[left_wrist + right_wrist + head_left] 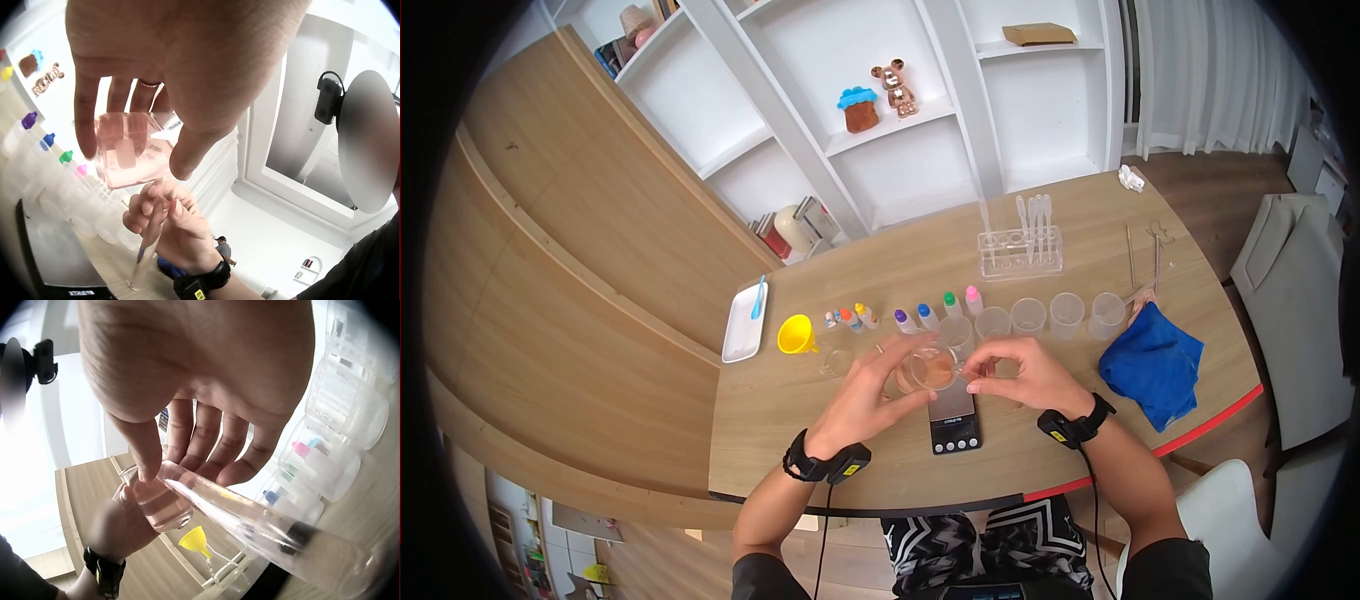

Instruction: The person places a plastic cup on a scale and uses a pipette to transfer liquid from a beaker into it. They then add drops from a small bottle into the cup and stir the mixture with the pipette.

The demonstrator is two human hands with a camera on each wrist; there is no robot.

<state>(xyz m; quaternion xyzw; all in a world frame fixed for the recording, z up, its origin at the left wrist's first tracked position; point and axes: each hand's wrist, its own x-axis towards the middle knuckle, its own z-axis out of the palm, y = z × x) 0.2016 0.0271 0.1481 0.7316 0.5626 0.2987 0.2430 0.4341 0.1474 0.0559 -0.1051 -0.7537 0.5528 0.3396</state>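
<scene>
My left hand (868, 392) grips a small glass beaker (128, 150) of pale pink-orange liquid, with fingers on one side and thumb on the other. My right hand (1025, 375) pinches a clear test tube (250, 515) near its upper end. The tube slants down from the fingertips, and its upper end is close beside the beaker in the right wrist view. Both hands are above a black digital scale (956, 432) with a metal plate, partly hidden under the beaker in the head view.
Clear plastic cups (1068, 315) stand in a row behind the hands, with several colour-capped dropper bottles (926, 316) to their left. Behind them is a tube rack (1020, 255) with pipettes. A yellow funnel (796, 334) and white tray (745, 335) lie left; a blue cloth (1155, 365) right.
</scene>
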